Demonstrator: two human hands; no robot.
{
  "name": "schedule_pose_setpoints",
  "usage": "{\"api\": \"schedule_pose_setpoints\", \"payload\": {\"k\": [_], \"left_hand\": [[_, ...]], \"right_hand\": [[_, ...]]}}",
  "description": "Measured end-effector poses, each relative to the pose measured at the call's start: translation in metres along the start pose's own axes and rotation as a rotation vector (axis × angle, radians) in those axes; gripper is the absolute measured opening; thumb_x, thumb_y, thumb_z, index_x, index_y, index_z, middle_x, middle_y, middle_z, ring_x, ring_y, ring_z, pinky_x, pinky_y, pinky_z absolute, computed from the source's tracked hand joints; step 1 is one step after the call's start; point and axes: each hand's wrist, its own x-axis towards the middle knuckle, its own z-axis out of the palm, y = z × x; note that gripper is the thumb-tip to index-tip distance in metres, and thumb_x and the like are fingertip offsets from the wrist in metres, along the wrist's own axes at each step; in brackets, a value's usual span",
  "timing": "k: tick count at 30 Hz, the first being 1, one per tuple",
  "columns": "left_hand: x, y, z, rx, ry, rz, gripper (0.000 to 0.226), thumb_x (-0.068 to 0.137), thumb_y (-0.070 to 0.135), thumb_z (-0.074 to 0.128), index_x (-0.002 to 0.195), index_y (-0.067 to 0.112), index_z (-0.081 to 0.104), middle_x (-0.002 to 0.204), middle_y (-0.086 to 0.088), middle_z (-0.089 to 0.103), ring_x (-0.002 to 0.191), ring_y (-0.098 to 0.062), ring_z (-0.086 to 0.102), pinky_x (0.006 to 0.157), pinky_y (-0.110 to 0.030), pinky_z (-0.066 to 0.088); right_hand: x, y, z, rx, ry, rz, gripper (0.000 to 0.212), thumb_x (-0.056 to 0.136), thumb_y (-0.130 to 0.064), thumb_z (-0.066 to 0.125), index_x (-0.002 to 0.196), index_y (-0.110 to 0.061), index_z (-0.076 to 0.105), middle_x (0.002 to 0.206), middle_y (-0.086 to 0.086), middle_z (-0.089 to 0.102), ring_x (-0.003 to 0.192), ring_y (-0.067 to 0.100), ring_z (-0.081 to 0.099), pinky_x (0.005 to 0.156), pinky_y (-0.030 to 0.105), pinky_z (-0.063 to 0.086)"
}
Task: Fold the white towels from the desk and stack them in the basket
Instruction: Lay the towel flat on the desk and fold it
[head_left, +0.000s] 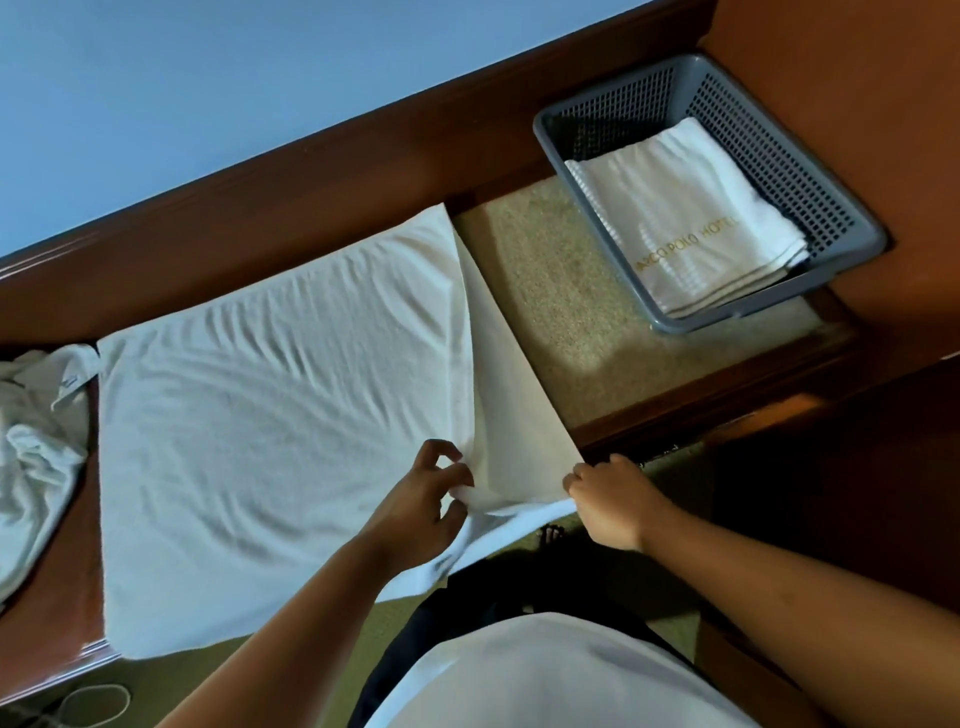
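**Asker:** While both hands are busy with cloth, where does the job stand?

**Describer:** Partway, as far as I can judge. At the upper right of the frame a grey basket (852, 228) sits on the wooden desk (727, 384). It holds a neat pile of folded towels (685, 218), white with gold lettering. I see several layers at the pile's edge but cannot count them surely.

**Asker:** And the one being worked on?

**Describer:** A large white spread towel (270, 415) lies flat across the centre and left of the frame. It covers the desk and overhangs the near edge. Its right side looks doubled, with a smoother under-layer showing beside the top one.

**Asker:** How are the hands placed?

**Describer:** Both are at the lower centre. The left hand (431, 499) pinches the top layer's near right edge between thumb and fingertips. The right hand (610, 499), just to its right, has its fingers curled around the under-layer's corner.

**Asker:** What remains?

**Describer:** This towel needs further folds before it goes in the basket. Crumpled towels (31, 441) at the far left edge wait unfolded, so more work follows.
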Motion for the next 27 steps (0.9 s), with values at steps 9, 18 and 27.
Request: {"api": "schedule_pose_setpoints", "payload": {"k": [9, 18, 27], "left_hand": [[0.032, 0.039, 0.043, -0.039, -0.291, -0.002, 0.052, 0.1, 0.01, 0.051, 0.144, 0.036, 0.04, 0.167, 0.011, 0.01, 0.121, -0.011, 0.059, 0.096, -0.028, 0.051], [0.034, 0.016, 0.038, 0.061, -0.294, -0.165, 0.062, 0.1, 0.013, 0.052, 0.156, 0.03, 0.029, 0.166, 0.005, 0.018, 0.139, -0.017, 0.045, 0.11, -0.031, 0.041], [0.021, -0.001, 0.031, 0.133, -0.313, -0.29, 0.059, 0.101, 0.021, 0.053, 0.155, 0.027, 0.031, 0.167, 0.004, 0.014, 0.136, -0.014, 0.048, 0.111, -0.033, 0.041]], "right_hand": [[-0.016, 0.0, 0.034, 0.173, -0.208, 0.292, 0.036, 0.094, -0.023, 0.046, 0.128, -0.025, 0.057, 0.143, 0.011, 0.044, 0.111, 0.03, 0.062, 0.089, 0.037, 0.048], [0.008, -0.004, 0.043, 0.791, -0.066, 0.492, 0.027, 0.097, -0.036, 0.059, 0.118, -0.02, 0.055, 0.121, 0.005, 0.05, 0.109, 0.026, 0.059, 0.092, 0.033, 0.048], [0.03, -0.03, 0.033, 0.87, 0.23, 0.677, 0.016, 0.093, -0.037, 0.061, 0.093, -0.024, 0.054, 0.107, 0.004, 0.056, 0.091, 0.029, 0.062, 0.079, 0.04, 0.053]]}}
